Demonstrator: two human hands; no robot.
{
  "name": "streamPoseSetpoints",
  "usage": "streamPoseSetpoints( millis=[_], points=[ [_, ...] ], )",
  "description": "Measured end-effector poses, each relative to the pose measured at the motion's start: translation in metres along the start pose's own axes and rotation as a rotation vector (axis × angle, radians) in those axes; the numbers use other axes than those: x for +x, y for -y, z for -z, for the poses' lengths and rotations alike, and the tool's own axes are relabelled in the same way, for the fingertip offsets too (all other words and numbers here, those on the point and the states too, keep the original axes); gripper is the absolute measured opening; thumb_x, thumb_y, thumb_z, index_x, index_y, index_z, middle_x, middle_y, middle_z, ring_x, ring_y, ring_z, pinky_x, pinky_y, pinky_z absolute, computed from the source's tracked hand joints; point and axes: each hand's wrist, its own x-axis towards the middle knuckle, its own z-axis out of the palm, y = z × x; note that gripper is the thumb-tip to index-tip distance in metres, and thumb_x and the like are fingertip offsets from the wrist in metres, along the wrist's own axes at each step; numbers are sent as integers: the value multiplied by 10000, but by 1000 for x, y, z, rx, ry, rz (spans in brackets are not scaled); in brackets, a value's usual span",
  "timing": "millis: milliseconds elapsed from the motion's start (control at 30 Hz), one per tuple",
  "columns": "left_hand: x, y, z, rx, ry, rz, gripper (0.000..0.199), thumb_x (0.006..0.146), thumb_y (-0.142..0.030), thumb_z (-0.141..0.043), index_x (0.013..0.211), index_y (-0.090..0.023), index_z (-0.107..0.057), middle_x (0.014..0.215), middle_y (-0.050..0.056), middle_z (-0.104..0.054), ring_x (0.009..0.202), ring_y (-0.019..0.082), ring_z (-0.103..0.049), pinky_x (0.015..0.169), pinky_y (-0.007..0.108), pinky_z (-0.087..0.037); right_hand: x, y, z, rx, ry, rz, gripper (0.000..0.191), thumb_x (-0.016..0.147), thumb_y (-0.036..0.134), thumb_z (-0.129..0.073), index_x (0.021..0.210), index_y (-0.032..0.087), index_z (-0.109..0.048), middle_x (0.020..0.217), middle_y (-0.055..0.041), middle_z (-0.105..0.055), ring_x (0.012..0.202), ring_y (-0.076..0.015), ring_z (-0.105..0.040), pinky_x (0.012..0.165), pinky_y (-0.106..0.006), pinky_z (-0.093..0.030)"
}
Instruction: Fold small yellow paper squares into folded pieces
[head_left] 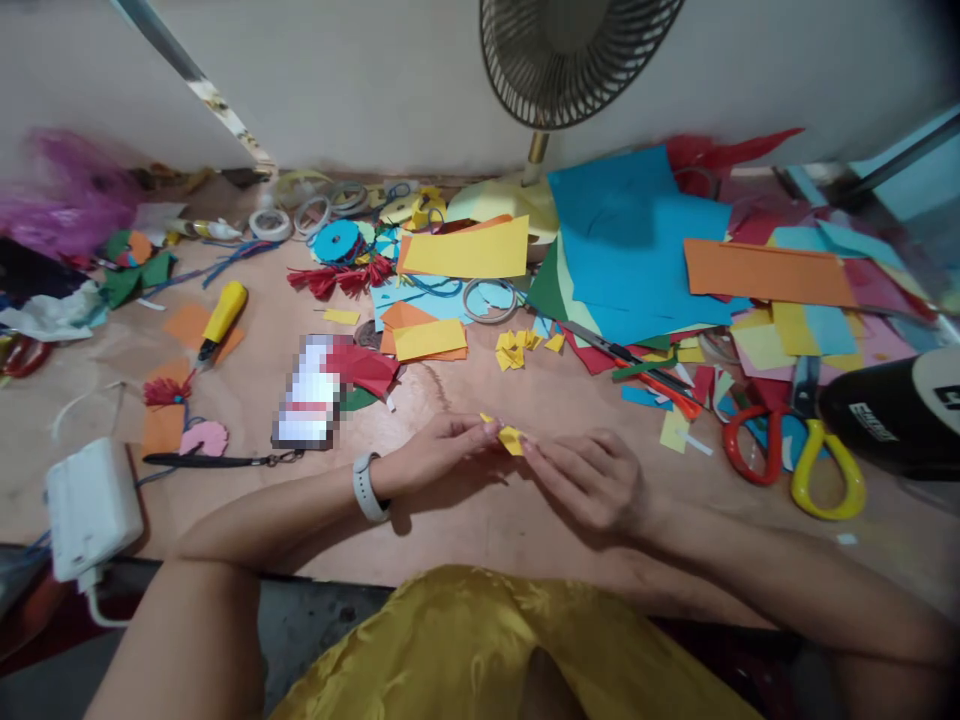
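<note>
Both of my hands meet over the middle of the table, pinching a small folded piece of yellow paper point(513, 440) between the fingertips. My left hand point(442, 448) grips its left end, and my right hand point(589, 478) grips the right side. Parts of the paper are hidden by the fingers. Just beyond the hands lies a small pile of folded yellow paper pieces point(511, 350). Yellow and orange paper strips point(430, 341) are stacked to the left of that pile.
Scissors with red and yellow handles point(828, 485) lie right, beside a black cup-like object point(885, 415). A phone point(304, 400), a yellow cutter point(224, 312) and a white power bank point(95, 508) are on the left. Blue paper sheets point(637, 250) and a fan point(577, 60) stand behind.
</note>
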Motion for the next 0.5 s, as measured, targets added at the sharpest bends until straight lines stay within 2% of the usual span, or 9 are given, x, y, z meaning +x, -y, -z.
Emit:
streamPoseSetpoints(
  millis=[67, 133, 200, 267, 333, 367, 433, 500],
  points=[
    [2, 4, -3, -67, -30, -38, 440, 871, -533, -763, 1002, -114, -739, 1020, 125, -750, 907, 190, -706, 892, 355, -552, 1, 6, 0, 12, 4, 34, 288, 917, 93, -597, 1187, 117, -695, 975, -103, -781, 873, -205, -652, 693, -372, -404],
    [3, 6, -5, -53, -59, -63, 419, 857, -512, -787, 958, -108, -742, 964, 110, -753, 866, 174, -701, 870, 339, -550, 3, 9, -2, 81, -18, 4, 253, 900, 134, -647, 1148, 129, -697, 944, -89, -774, 841, -201, -652, 693, -373, -407],
    [3, 6, -5, -2, -29, -53, 434, 868, -531, -768, 939, -106, -725, 917, 97, -747, 823, 159, -701, 816, 314, -555, 8, 7, -3, 215, -62, -133, 166, 901, 167, -655, 1062, 166, -695, 889, -67, -750, 795, -192, -640, 700, -369, -413],
    [2, 3, -5, 55, 91, 6, 464, 883, -569, -734, 966, -115, -685, 906, 88, -736, 792, 151, -710, 748, 288, -561, 16, 1, -3, 376, -44, -357, 58, 937, 213, -617, 915, 195, -668, 799, -45, -692, 747, -181, -608, 694, -352, -413],
    [0, -1, -6, 107, 234, 85, 497, 875, -603, -720, 1031, -141, -621, 911, 69, -717, 763, 154, -724, 663, 266, -562, 25, -6, -4, 538, 123, -538, 242, 980, 302, -577, 764, 197, -603, 709, -22, -606, 687, -163, -549, 651, -321, -392],
    [0, -2, -5, 133, 283, 116, 514, 861, -613, -728, 1052, -159, -581, 908, 52, -702, 743, 157, -729, 616, 252, -555, 30, -10, -5, 632, 246, -568, 327, 991, 364, -564, 710, 197, -570, 674, -6, -567, 649, -149, -515, 621, -305, -372],
    [-1, -4, -4, 172, 324, 141, 543, 827, -619, -757, 1048, -190, -509, 888, 12, -666, 682, 155, -725, 542, 232, -530, 38, -15, -11, 873, 442, -572, 426, 1008, 439, -516, 661, 193, -534, 642, 18, -520, 600, -124, -470, 581, -277, -340],
    [-2, -4, 0, 211, 294, 96, 544, 810, -596, -782, 1022, -200, -476, 832, -24, -634, 633, 133, -692, 524, 219, -508, 43, -17, -18, 1045, 489, -639, 472, 1008, 499, -487, 650, 193, -517, 637, 27, -490, 593, -116, -441, 565, -265, -326]
  ],
)
